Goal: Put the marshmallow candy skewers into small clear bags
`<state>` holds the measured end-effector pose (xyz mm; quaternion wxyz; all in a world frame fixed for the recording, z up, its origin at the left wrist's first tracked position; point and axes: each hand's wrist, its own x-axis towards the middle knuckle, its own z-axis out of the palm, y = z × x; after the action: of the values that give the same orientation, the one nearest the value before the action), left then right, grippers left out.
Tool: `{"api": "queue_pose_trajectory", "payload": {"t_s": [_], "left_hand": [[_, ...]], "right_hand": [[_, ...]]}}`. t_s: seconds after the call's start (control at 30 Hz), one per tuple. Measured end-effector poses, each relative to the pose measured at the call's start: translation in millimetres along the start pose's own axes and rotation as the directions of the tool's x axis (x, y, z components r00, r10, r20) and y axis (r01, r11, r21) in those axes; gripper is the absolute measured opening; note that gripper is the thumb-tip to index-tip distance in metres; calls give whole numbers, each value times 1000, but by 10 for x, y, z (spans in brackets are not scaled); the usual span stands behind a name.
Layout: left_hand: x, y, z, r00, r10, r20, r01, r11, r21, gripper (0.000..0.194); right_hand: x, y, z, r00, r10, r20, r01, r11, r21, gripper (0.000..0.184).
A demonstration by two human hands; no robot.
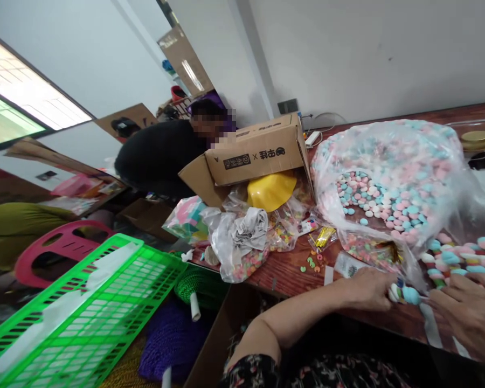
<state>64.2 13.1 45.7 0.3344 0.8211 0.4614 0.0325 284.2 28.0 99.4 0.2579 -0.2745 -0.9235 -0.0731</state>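
Near the table's front edge, my left hand (pixel 371 291) is closed on a short strand of pastel beads (pixel 406 295), blue and white ones poking out past the fingers. Just right of that strand, my right hand (pixel 469 315) has its fingers bent and drawn together; what they grip is too hidden to make out. Longer rows of pink, white and blue beads (pixel 461 256) lie behind the right hand. Beyond both hands, a big clear plastic bag (pixel 392 145) spills loose pastel beads. A flat bag of small colourful pieces (pixel 364 248) lies behind my left hand.
A cardboard box (pixel 258 153) lies tipped on the table with a yellow bowl-like piece (pixel 270 191) beneath. Crumpled plastic bags (pixel 226 237) lie left. A green basket (pixel 105 291), a pink chair (pixel 60 250) and purple cord (pixel 170 339) stand beside the table. Another person (pixel 157 156) bends over behind.
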Motion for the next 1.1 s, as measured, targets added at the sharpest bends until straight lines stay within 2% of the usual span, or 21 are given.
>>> {"api": "queue_pose_trajectory", "payload": {"t_s": [0.1, 0.13, 0.27, 0.3, 0.37, 0.43, 0.5, 0.6, 0.73, 0.9, 1.0, 1.1], "left_hand": [[-16, -34, -45, 1000, -4, -20, 3, 1000, -7, 30], [-30, -44, -95, 1000, 12, -20, -13, 999, -35, 36], [-168, -61, -455, 991, 133, -28, -136, 961, -242, 85], [-208, -84, -556, 990, 134, -45, -141, 948, -284, 90], [-232, -201, -719, 992, 124, 7, -113, 924, -366, 85], [-152, -395, -794, 985, 99, 144, -29, 904, -426, 71], [-25, -567, -775, 949, 80, 304, 63, 898, -435, 56], [82, -636, -675, 919, 99, 381, 98, 880, -466, 39], [76, -519, -561, 901, 171, 398, 116, 789, -603, 36], [5, -430, -499, 873, 163, 461, 255, 652, -714, 43], [-57, -402, -508, 878, 116, 465, 288, 648, -705, 42], [-81, -361, -513, 906, 139, 401, 184, 722, -667, 34]], "right_hand": [[-107, -43, 83, 999, -21, 36, 17, 996, 86, 27], [-142, -39, 110, 1000, 15, 14, -17, 994, 108, 27], [-217, -37, 209, 992, 125, -30, -120, 984, 134, 21], [-221, -51, 236, 991, 135, -18, -132, 984, 116, 20], [-230, -73, 317, 987, 147, -63, -140, 984, 109, 19], [-260, -57, 430, 983, 170, -65, -160, 978, 132, 18], [-304, -18, 524, 974, 218, -55, -209, 968, 142, 17], [-330, 6, 540, 963, 249, -98, -235, 962, 139, 16], [-292, 12, 428, 965, 206, -165, -198, 978, 67, 15], [-262, 94, 306, 980, 7, -198, -10, 1000, -13, 18], [-259, 140, 232, 978, -79, -192, 69, 996, -58, 16], [-223, 172, 156, 974, -127, -185, 114, 990, -81, 16]]}}
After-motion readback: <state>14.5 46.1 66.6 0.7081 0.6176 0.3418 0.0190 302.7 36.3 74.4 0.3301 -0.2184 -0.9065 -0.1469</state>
